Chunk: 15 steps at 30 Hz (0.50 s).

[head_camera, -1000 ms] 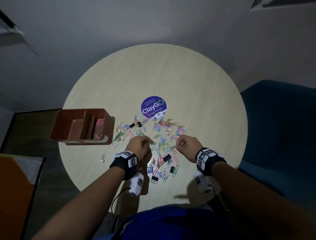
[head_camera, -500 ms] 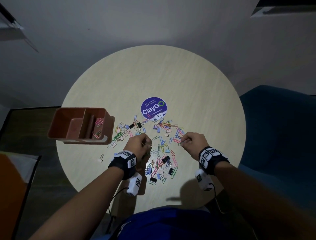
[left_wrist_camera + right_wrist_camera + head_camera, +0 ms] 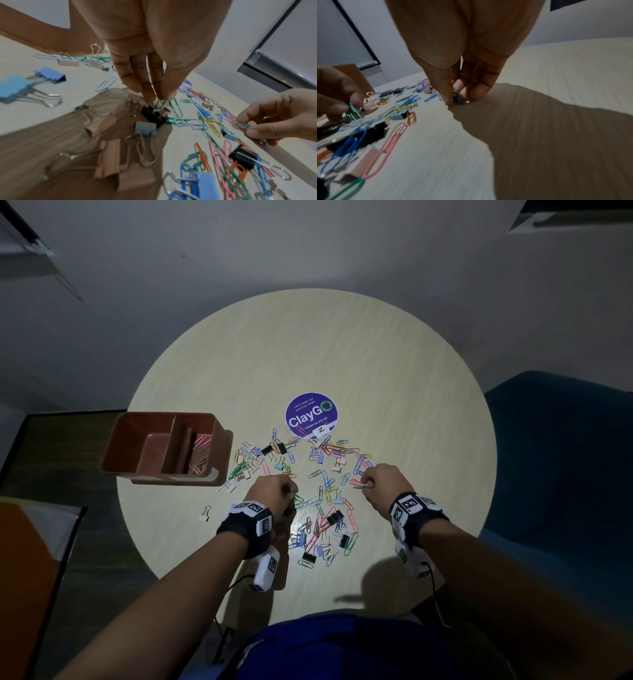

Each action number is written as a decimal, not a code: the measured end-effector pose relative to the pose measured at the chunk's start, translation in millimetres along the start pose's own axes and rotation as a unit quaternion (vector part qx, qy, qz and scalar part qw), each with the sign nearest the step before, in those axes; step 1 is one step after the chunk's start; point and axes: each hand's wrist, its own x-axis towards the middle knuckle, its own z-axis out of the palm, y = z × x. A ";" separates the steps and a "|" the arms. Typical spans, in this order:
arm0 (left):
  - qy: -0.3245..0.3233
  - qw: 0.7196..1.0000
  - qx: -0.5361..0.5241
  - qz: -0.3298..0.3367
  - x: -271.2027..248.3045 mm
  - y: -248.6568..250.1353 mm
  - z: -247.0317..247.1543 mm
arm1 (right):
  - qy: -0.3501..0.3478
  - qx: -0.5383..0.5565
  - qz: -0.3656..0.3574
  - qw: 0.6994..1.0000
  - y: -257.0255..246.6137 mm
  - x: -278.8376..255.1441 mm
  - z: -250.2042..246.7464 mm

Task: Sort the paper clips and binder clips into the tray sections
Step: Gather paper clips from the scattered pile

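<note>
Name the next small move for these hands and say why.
Probably carry the right hand across to the brown tray and drop its paper clips into the narrow section, where paper clips already lie. Both hands pinch clips; the left hand seems to hold several and is still low in the pile.

Pale wood-grain bench (image 3: 376,364), matt, with fine straight streaks. Smooth brown plastic tray (image 3: 219,453) at the left edge, faintly shiny on its walls. Paper clips (image 3: 221,155) of thin wire under a glossy coloured coating. Binder clips (image 3: 49,75) with painted bodies and bare bright metal handles. Round sticker (image 3: 311,414) near the middle, glossy print, probably paper or vinyl. Dark cloth wrist bands (image 3: 245,527), matt.
</note>
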 end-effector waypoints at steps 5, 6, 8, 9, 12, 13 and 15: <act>0.011 1.000 -0.011 -0.001 2.0 -0.7 -0.7 | -0.008 -0.028 0.002 1.000 -4.0 -0.7 3.7; 0.014 1.000 -0.014 0.001 2.2 0.0 -1.2 | -0.007 -0.032 0.002 0.999 -4.6 -1.2 4.2; 0.019 1.000 -0.016 0.008 1.5 0.6 -2.2 | -0.008 -0.043 -0.001 0.999 -5.8 -2.1 5.6; 0.022 1.000 -0.017 0.011 0.8 1.0 -2.6 | -0.009 -0.045 0.000 0.999 -6.4 -2.3 5.9; 0.027 0.999 -0.018 0.017 -3.1 1.5 -3.8 | -0.002 -0.024 0.021 0.999 -7.8 -6.0 5.2; 0.028 0.999 -0.019 0.016 -4.9 1.6 -4.6 | 0.007 -0.007 0.034 0.999 -8.1 -7.1 5.2; 0.031 0.999 -0.026 0.010 -8.6 0.4 -7.3 | 0.030 0.068 0.064 0.995 -10.5 -9.1 5.8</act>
